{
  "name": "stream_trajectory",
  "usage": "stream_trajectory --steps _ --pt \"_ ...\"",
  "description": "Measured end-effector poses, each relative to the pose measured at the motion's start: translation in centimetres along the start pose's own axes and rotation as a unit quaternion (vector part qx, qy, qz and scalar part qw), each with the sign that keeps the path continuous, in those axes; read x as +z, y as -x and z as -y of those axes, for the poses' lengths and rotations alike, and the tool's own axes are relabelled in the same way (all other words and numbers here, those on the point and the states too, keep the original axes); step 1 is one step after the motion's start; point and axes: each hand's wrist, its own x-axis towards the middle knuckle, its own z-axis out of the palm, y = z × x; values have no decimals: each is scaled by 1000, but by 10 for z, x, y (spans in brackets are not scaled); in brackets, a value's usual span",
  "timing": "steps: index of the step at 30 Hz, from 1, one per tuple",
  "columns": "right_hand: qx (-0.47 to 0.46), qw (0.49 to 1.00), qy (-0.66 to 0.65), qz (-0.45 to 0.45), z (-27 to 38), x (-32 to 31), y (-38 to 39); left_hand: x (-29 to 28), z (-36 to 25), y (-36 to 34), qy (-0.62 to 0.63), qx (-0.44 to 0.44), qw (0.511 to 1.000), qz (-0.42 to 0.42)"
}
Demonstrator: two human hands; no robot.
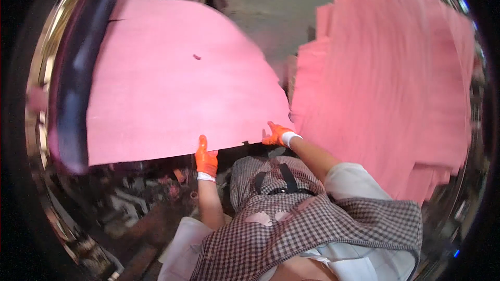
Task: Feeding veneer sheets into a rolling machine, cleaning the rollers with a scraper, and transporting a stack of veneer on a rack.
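Note:
A broad, thin pink sheet [182, 83], which looks like wood veneer, lies spread in front of me with a small dark spot near its middle. Its left edge meets a long dark roller [80, 83]. My left hand [207, 160], in an orange glove with a white cuff, pinches the near edge, thumb on top and fingers partly hidden beneath. At the near right corner my right hand [277, 134], gloved the same way, grips the sheet with its thumb side up; some of its fingers are out of sight.
On the right stands a large fanned stack of similar pink sheets [380, 88] with ragged edges. Machine parts and scraps [130, 203] clutter the area below the sheet at left. Grey-green floor [265, 10] shows beyond. I wear a checked apron [271, 229].

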Motion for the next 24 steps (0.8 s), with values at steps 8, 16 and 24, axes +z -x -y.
stream_trajectory --steps 8,16,24 --pt "113 925 -271 -242 -42 -15 -55 289 -11 21 -346 178 895 218" --pt "-15 875 -310 -370 -189 34 -81 436 125 183 -560 457 493 483" --pt "-17 722 -557 -410 -393 149 -28 414 179 263 -567 92 420 702"
